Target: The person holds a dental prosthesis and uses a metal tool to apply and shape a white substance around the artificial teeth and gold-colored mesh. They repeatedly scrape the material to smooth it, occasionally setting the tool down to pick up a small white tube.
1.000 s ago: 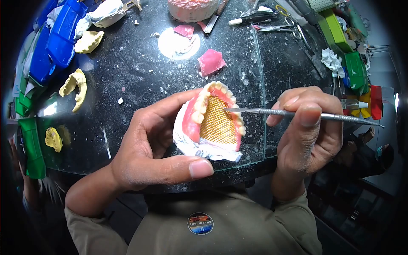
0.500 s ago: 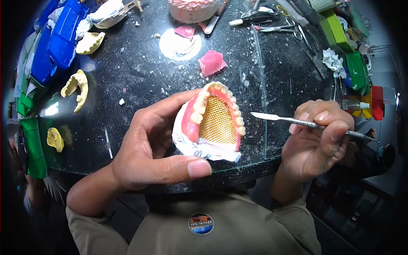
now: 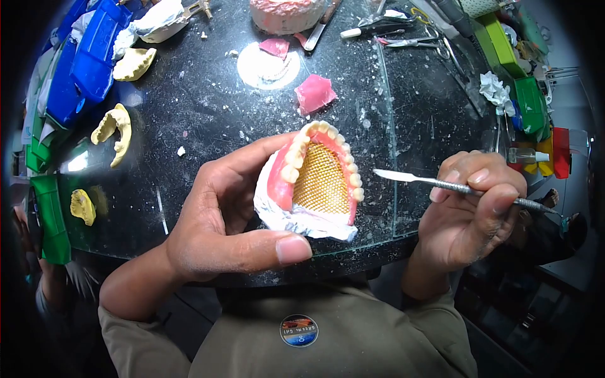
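My left hand (image 3: 220, 214) is wrapped round a white plaster cast (image 3: 274, 211), thumb at its lower edge and fingers behind it. On the cast lies a pink denture (image 3: 282, 183) with a horseshoe of cream teeth and a gold mesh (image 3: 323, 179) in the middle. To the right, my right hand (image 3: 472, 211) pinches a metal carving tool (image 3: 454, 186) between thumb and fingers. Its flat blade points left, a short gap away from the teeth. A pink wax piece (image 3: 315, 94) lies on the table just beyond the denture.
Yellowish casts (image 3: 120, 135) and blue bins (image 3: 88, 63) stand at the left. A pink-topped cast (image 3: 287, 16), a white disc (image 3: 265, 72), a knife (image 3: 318, 31) and scissors (image 3: 409, 43) lie on the far side of the dark table (image 3: 208, 113). Green bins (image 3: 531, 107) are at the right.
My right hand and the tool have shifted very slightly to the right and down. The cast in my left hand has barely moved.
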{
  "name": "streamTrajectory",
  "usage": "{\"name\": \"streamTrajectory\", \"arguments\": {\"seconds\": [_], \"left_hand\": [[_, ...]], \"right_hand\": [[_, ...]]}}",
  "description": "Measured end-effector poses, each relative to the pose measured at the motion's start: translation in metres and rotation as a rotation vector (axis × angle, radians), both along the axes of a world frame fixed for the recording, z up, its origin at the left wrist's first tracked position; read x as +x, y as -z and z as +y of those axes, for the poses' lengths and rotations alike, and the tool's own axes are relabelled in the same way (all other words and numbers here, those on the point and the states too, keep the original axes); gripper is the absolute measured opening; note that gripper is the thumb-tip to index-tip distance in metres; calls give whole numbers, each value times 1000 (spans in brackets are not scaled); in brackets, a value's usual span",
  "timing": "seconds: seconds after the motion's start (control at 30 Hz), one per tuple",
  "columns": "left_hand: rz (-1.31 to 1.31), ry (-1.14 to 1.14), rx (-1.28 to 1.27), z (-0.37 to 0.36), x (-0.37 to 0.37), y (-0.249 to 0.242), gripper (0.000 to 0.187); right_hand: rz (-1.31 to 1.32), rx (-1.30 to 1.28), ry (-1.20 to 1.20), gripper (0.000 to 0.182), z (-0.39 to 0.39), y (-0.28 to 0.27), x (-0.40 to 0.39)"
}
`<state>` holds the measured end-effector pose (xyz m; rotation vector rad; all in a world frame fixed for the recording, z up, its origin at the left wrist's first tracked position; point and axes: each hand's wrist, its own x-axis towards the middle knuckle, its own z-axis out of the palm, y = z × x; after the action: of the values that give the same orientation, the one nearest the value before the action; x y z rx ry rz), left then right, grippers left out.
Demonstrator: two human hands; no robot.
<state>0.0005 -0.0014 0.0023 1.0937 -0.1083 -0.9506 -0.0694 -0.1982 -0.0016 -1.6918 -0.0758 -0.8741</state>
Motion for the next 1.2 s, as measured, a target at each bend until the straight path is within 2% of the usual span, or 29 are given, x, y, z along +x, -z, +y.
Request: {"name": "streamTrajectory", "arguments": {"seconds": [0.07,0.17,0.2,0.23,0.3,0.37,0.5,0.83,1.2], "left_hand": [[-6,-9,10,0,-1,0,93],[-21,-25,5,4,-1,5,94],[-11,-18,-92,5,-1,9,88],[-1,-13,-188,5,-1,13,83],[5,-53,-116,3,-3,9,87],[-19,-87,-112,2,-4,11,88],[-75,-123,3,0,-7,10,97],[-101,-112,37,2,-7,12,97],[-94,-116,26,2,-7,9,95]], "right_hand": [[-48,-10,12,30,-5,1,0],[-126,-52,214,26,-24,-5,-14],[-145,-43,304,25,-35,-3,-23],[-105,-12,313,26,-49,-1,-36],[17,6,500,25,-70,10,-55],[92,63,579,23,-87,27,-75],[184,42,615,19,-92,45,-92],[170,-45,604,17,-90,48,-87],[175,-10,626,17,-90,47,-86]]}}
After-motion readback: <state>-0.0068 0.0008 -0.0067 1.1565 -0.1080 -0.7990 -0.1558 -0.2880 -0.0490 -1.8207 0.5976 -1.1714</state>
